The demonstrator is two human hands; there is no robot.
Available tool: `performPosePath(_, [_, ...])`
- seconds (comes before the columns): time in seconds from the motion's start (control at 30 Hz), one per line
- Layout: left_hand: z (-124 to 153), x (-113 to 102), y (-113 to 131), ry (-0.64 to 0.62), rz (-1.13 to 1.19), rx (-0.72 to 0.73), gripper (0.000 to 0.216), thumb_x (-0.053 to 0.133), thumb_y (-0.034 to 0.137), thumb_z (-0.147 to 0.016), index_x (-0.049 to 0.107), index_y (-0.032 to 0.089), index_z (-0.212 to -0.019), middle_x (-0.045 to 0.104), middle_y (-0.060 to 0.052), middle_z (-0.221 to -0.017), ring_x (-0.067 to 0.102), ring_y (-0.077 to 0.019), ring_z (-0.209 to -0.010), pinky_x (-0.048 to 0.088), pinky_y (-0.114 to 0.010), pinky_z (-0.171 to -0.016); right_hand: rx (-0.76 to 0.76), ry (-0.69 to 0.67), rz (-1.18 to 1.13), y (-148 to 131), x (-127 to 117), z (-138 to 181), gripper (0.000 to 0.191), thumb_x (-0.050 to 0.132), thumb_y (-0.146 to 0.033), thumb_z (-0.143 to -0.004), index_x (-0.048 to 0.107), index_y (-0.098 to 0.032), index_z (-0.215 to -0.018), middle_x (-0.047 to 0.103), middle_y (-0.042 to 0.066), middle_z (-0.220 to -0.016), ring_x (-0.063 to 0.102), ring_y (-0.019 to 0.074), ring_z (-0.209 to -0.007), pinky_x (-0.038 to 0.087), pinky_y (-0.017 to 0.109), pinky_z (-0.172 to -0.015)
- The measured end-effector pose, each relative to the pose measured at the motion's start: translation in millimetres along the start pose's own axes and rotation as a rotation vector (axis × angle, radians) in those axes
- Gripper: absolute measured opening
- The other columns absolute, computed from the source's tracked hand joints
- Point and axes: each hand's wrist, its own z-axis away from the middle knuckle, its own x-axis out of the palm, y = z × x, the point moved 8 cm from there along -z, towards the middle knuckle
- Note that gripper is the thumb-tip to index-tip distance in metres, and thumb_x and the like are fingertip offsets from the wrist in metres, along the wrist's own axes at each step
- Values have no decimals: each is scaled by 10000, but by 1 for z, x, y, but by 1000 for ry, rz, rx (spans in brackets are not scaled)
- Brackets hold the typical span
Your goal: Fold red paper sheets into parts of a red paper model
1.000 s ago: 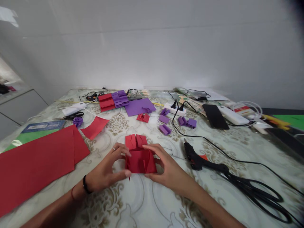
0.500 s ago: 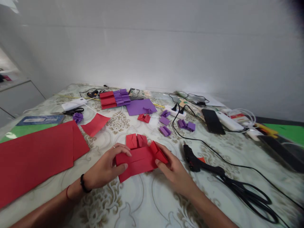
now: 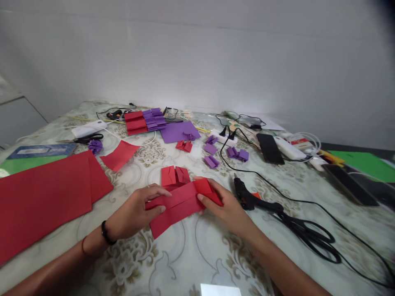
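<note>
Between the forearms (image 3: 268, 250) the patterned surface (image 3: 194, 255) lies open, save for a pale rectangle (image 3: 220, 290) at the bottom edge of view. Ahead of the left hand (image 3: 135, 209) and right hand (image 3: 226, 207), a folded red piece (image 3: 168, 176) stands just beyond the red paper (image 3: 179, 202) they hold, barring a flat slide forward. Left of that piece a bare lane runs past the loose red sheet (image 3: 119, 155); right of it another is narrowed by small purple pieces (image 3: 211, 161). The glue gun (image 3: 243, 195), black-handled scissors (image 3: 290, 223) and long black cord (image 3: 308, 202) hinder low sideways travel to the right. At left, large red sheets (image 3: 46, 201) leave only a strip beside the hand. Overhead, the air is free up to the wall (image 3: 200, 61)
</note>
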Motion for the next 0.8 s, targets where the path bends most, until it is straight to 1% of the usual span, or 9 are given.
performPosePath(0.07, [1, 3, -2, -20, 33, -30, 268, 660, 317, -906, 729, 245, -1154, 752, -38, -1132, 699, -240, -1079, 548, -362, -982, 53, -33, -56, 1, 3, 2, 506, 618, -446, -958, 564, -196, -1394, 755, 18, -854, 731, 233, -665, 591, 407, -814])
performPosePath(0.13, [2, 8, -2, -74, 34, -52, 270, 652, 369, -932, 730, 248, -1160, 753, -35, -1112, 697, -235, -1028, 551, -342, -917, 65, -35, -91, 1, 5, 4, 492, 623, -421, -958, 552, -210, -1396, 710, -27, -732, 700, 214, -570, 589, 394, -777])
performPosePath(0.23, [4, 14, -1, -154, 31, -81, 306, 615, 460, -978, 734, 254, -1170, 739, -27, -1068, 663, -196, -866, 524, -290, -760, 47, -13, -115, 2, 6, 5, 450, 628, -392, -953, 565, -224, -1366, 728, -12, -815, 701, 198, -573, 588, 376, -762])
performPosePath(0.3, [5, 14, 0, -173, 53, -104, 337, 601, 496, -985, 729, 263, -1192, 719, -19, -1030, 617, -173, -790, 489, -270, -692, 48, -16, -125, 3, 8, 6, 434, 609, -385, -964, 566, -227, -1365, 731, -2, -853, 691, 186, -563, 590, 369, -739])
performPosePath(0.37, [7, 13, 0, -173, 76, -127, 363, 605, 516, -978, 721, 270, -1219, 704, -23, -1042, 598, -177, -801, 475, -272, -689, 33, -7, -103, 3, 8, 6, 411, 599, -373, -972, 579, -239, -1360, 736, 11, -902, 703, 187, -623, 595, 368, -759])
performPosePath(0.43, [10, 13, 0, -176, 105, -156, 399, 607, 534, -974, 708, 268, -1252, 699, -42, -1118, 610, -200, -879, 480, -287, -726, -8, 15, -75, -1, 5, 7, 386, 616, -360, -970, 604, -258, -1342, 742, 48, -1055, 733, 217, -827, 600, 364, -800])
performPosePath(0.53, [12, 14, -1, -182, 145, -198, 430, 611, 546, -978, 692, 251, -1280, 690, -58, -1193, 617, -221, -957, 478, -296, -761, -59, -8, -107, -6, 5, 9, 385, 650, -351, -966, 617, -296, -1346, 671, 82, -1316, 678, 255, -1119, 607, 340, -806])
performPosePath(0.7, [9, 7, -2, -98, 161, -192, 318, 625, 478, -989, 690, 238, -1188, 694, -16, -1008, 590, -164, -812, 449, -255, -689, -95, -150, -159, -10, 13, 11, 396, 704, -269, -925, 661, -326, -1314, 639, 71, -1359, 639, 254, -1201, 602, 345, -871])
performPosePath(0.8, [6, 3, -2, -61, 127, -167, 269, 631, 403, -979, 682, 229, -1178, 691, -8, -975, 561, -137, -724, 424, -237, -628, -74, -120, -158, -9, 12, 11, 409, 686, -295, -950, 628, -329, -1353, 641, 77, -1330, 659, 245, -1142, 607, 356, -846])
